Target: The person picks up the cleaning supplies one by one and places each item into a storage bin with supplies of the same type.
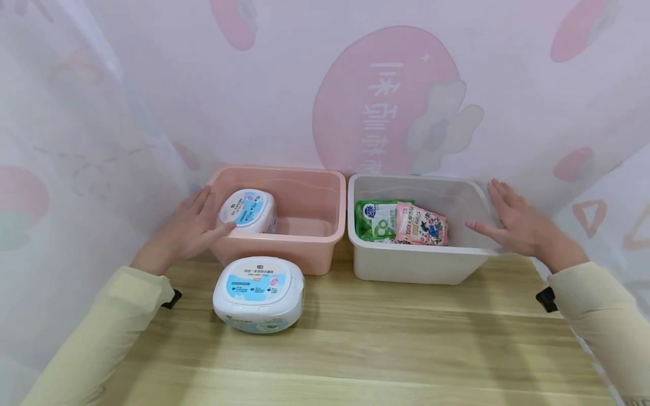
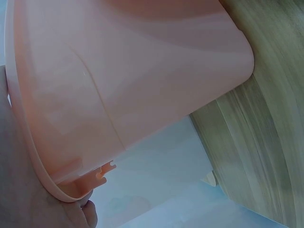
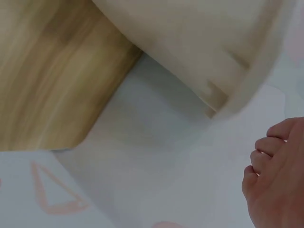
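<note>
My left hand [image 1: 189,226] rests against the left rim of a pink plastic bin [image 1: 284,249], its fingers fairly straight and its thumb reaching over the near corner. Inside that bin sits a white lidded tub [image 1: 247,210] with a blue label. On the far side, my right hand [image 1: 525,225] is spread beside the right end of a white bin [image 1: 421,266]; the right wrist view shows its fingers [image 3: 270,145] apart from the rim. A green packet [image 1: 376,220] and a pink floral packet [image 1: 422,225] lie in the white bin.
A second white tub [image 1: 259,294] with a blue label stands on the wooden table [image 1: 386,344], in front of the pink bin. Both bins stand side by side against a hanging printed curtain [image 1: 284,101], which also encloses the left and right sides.
</note>
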Tool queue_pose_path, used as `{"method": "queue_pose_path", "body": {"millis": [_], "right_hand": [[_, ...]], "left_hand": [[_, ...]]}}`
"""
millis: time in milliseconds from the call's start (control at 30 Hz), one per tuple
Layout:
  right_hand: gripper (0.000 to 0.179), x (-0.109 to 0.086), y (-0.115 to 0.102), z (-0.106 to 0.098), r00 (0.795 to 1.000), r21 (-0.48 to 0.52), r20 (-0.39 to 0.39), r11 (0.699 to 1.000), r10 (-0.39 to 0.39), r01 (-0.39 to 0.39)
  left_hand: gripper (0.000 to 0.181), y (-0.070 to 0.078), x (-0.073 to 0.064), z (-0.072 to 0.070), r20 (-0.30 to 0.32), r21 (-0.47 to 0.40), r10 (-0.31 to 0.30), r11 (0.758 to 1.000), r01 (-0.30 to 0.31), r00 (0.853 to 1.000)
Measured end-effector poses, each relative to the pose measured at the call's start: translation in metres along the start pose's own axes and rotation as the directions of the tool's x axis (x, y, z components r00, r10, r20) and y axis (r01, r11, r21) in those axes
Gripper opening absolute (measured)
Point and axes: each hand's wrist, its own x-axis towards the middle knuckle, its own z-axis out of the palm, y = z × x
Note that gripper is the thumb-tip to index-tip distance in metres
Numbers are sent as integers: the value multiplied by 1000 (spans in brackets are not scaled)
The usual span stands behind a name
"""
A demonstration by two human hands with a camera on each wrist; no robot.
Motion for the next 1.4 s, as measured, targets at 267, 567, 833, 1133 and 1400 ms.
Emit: {"method": "queue_pose_path", "body": {"millis": [267, 567, 833, 1133, 1400], "right_hand": [[104, -10, -6, 30, 992, -36, -111, 998, -63, 59], [98, -16, -4, 46, 998, 29, -50, 999, -31, 32], [98, -19, -1, 49, 999, 26, -41, 999, -29, 30], [97, -16, -3, 49, 998, 12, -33, 999, -45, 46], [97, -14, -3, 49, 998, 2, -37, 999, -49, 49]], "left_hand": [[106, -2, 1, 0, 1, -10, -3, 1000, 3, 1000], [106, -2, 0, 5, -3, -18, -1, 1000, 1, 1000], [104, 4, 1, -1, -7, -42, 8, 999, -8, 1000], [108, 9, -9, -19, -13, -54, 20, 998, -21, 1000], [104, 28, -33, -40, -71, 20, 138, 990, -137, 988]]}}
